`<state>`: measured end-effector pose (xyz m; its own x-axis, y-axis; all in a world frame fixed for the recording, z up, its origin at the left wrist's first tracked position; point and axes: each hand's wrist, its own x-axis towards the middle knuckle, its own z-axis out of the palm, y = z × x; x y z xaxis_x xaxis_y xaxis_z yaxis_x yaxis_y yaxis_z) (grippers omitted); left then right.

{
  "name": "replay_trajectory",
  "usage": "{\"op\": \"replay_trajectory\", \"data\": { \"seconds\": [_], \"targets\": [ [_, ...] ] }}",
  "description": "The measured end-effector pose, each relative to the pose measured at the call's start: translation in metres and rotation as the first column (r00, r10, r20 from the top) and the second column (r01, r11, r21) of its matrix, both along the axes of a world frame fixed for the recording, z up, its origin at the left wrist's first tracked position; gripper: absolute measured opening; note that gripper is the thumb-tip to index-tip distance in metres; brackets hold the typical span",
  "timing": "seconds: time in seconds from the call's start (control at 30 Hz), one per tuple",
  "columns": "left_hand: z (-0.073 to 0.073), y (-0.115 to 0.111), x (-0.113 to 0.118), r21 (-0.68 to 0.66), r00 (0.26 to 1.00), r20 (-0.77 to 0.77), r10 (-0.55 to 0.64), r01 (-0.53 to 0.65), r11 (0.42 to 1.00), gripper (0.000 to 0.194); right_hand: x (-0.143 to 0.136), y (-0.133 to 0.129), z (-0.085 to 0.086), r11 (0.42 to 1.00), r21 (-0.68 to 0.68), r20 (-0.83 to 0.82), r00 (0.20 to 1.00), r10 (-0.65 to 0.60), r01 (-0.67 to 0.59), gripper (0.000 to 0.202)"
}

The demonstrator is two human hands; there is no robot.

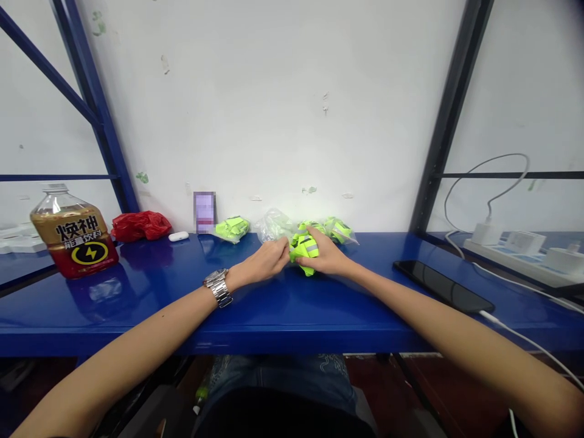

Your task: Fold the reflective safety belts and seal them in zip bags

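Observation:
A folded neon-yellow reflective vest point(305, 248) with grey stripes is held just above the blue table. My right hand point(326, 252) grips it from the right, thumb below and fingers over the top. My left hand point(269, 260), with a steel watch on its wrist, is closed in a pinch at the vest's left edge; its fingertips are partly hidden. Behind my left hand lies a crumpled clear plastic bag point(272, 222). Another neon-yellow bundle in clear plastic point(340, 230) sits just behind my right hand, and a similar bundle point(232, 228) lies to the left.
On the blue table point(255, 316) stand a large drink bottle point(75, 234) and a red plastic bag point(141, 225) at left. Nearby are a white case point(178, 236) and a propped phone point(205, 212). A black phone point(442, 285) and a power strip point(511, 255) with cables lie right.

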<state>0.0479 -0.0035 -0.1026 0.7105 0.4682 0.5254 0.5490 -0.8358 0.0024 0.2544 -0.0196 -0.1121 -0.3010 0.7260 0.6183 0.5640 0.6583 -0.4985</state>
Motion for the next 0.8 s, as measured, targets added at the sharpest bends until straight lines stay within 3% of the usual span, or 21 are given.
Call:
{"op": "replay_trajectory", "data": {
  "seconds": [0.13, 0.23, 0.37, 0.47, 0.53, 0.6, 0.7, 0.8],
  "targets": [
    [0.000, -0.013, 0.012, -0.045, 0.989, 0.135, -0.053, 0.060, 0.997, 0.020, -0.004, 0.002, 0.001, 0.995, 0.076, 0.080, 0.995, -0.067, 0.061, 0.068],
    [0.001, -0.018, 0.015, -0.048, 0.992, 0.123, -0.036, 0.043, 0.998, 0.021, -0.005, 0.000, 0.002, 0.992, 0.103, 0.104, 0.991, -0.088, 0.077, 0.060],
    [0.009, -0.016, 0.005, -0.002, 0.998, -0.043, -0.040, 0.040, 0.999, 0.033, -0.002, 0.001, 0.003, 0.996, -0.023, 0.078, 0.994, -0.079, 0.081, 0.054],
    [0.017, -0.013, -0.006, 0.200, 0.991, -0.130, -0.023, 0.049, 0.978, 0.048, -0.002, 0.002, 0.006, 0.977, -0.180, -0.085, 0.988, -0.133, 0.116, 0.065],
    [0.018, -0.009, -0.009, 0.365, 0.987, -0.160, 0.023, 0.037, 0.930, 0.073, -0.004, 0.000, 0.009, 0.955, -0.294, -0.231, 0.968, -0.102, 0.030, 0.065],
    [0.016, -0.006, -0.008, 0.455, 0.981, -0.175, 0.084, 0.005, 0.891, 0.083, -0.009, -0.006, 0.012, 0.912, -0.374, -0.404, 0.915, 0.002, -0.167, 0.057],
    [0.011, -0.001, -0.002, 0.493, 0.974, -0.151, 0.168, -0.073, 0.867, 0.075, -0.017, -0.016, 0.016, 0.818, -0.428, -0.595, 0.801, 0.066, -0.385, 0.045],
    [0.009, 0.001, 0.001, 0.491, 0.967, -0.162, 0.197, -0.094, 0.866, 0.060, -0.020, -0.022, 0.018, 0.771, -0.475, -0.632, 0.774, 0.036, -0.424, 0.045]
  ]
}}
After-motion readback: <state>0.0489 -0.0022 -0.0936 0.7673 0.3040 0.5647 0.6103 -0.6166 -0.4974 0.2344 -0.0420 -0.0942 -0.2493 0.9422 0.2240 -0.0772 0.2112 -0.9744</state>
